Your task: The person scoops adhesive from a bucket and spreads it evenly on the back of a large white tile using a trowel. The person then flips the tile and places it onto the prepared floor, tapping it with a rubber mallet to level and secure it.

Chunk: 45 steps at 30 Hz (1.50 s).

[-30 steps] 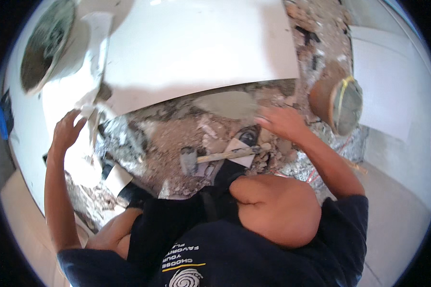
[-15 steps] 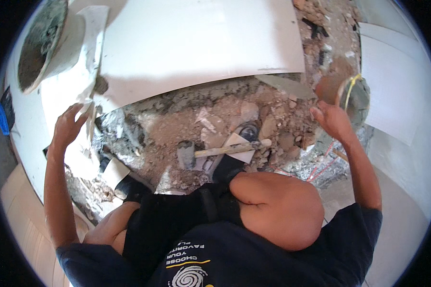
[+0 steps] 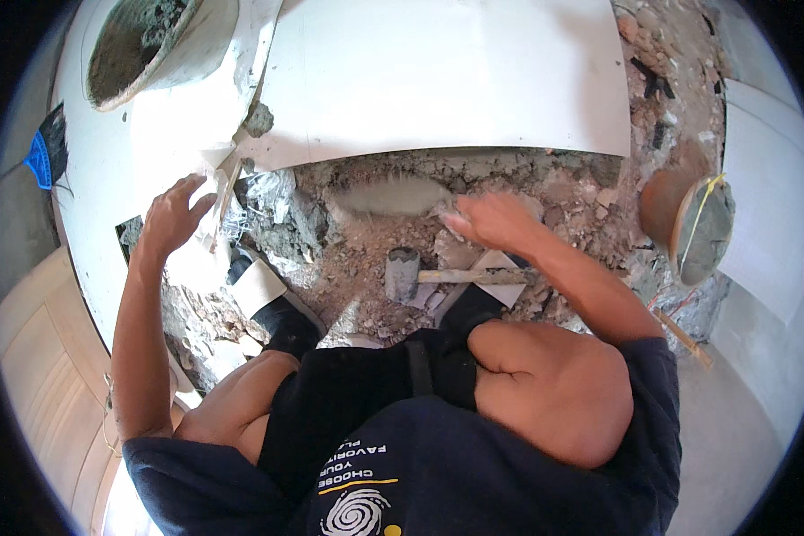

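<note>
My right hand [image 3: 491, 219] is closed around the handle end of a trowel [image 3: 391, 195]. Its flat grey blade points left and is smeared by motion, over the rubble in front of the near edge of a large white tile [image 3: 447, 80]. My left hand [image 3: 180, 214] hangs with fingers apart and holds nothing, beside crumpled white plastic [image 3: 213, 192] at the tiled surface on the left; whether it touches is unclear. Between my feet lies a mallet [image 3: 403, 272] with a dark head, its wooden handle pointing right across one sandal.
A bucket [image 3: 207, 49] of grey mortar stands tilted in view at upper left, with a mortar clump [image 3: 259, 119] near it. At right sits another bucket [image 3: 663, 204] with a yellow handle. Broken rubble [image 3: 590, 192] covers the ground. A blue broom [image 3: 41, 159] is at far left.
My right hand has swung left with the trowel, away from the bucket at right, to over the rubble in the middle. The view has shifted left. My left hand stays near the plastic.
</note>
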Available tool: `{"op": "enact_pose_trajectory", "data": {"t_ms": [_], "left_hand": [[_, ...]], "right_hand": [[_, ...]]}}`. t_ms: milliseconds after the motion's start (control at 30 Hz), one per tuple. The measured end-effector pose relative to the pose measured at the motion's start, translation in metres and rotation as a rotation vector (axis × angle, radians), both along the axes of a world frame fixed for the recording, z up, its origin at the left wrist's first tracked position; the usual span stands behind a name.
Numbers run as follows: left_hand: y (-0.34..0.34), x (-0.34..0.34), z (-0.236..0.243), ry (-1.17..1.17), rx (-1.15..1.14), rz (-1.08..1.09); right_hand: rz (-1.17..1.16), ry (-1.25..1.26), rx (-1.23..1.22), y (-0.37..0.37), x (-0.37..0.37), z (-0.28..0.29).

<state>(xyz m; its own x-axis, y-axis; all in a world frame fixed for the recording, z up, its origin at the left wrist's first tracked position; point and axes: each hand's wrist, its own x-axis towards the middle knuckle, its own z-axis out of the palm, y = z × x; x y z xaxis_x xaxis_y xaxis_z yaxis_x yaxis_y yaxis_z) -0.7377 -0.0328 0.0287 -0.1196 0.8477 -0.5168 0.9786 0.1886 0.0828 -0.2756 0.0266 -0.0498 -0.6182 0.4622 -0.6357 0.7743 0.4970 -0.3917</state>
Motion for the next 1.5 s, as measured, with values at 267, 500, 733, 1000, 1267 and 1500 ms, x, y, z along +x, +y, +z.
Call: {"op": "enact_pose_trajectory", "data": {"t_ms": [267,500,733,1000,1267,1500], "left_hand": [[0.015,-0.004,-0.011,0.023,-0.008,-0.027],[0.056,0.029,-0.016,-0.036,0.060,-0.140],[0.076,0.059,-0.019,-0.071,-0.022,-0.264],[0.100,0.067,-0.028,-0.168,0.055,-0.290],[0.107,0.072,-0.034,-0.169,0.043,-0.320],[0.128,0.100,-0.033,-0.134,0.144,-0.467]], "right_hand": [[-0.104,0.099,0.263,0.019,0.073,0.029],[-0.055,-0.369,0.088,0.022,0.162,0.086],[-0.286,-0.296,0.404,0.048,0.223,0.090],[-0.498,-0.634,0.436,0.027,0.269,0.128],[-0.794,-0.530,0.124,-0.118,0.296,0.087],[-1.049,-0.380,0.390,-0.173,0.270,0.020]]}}
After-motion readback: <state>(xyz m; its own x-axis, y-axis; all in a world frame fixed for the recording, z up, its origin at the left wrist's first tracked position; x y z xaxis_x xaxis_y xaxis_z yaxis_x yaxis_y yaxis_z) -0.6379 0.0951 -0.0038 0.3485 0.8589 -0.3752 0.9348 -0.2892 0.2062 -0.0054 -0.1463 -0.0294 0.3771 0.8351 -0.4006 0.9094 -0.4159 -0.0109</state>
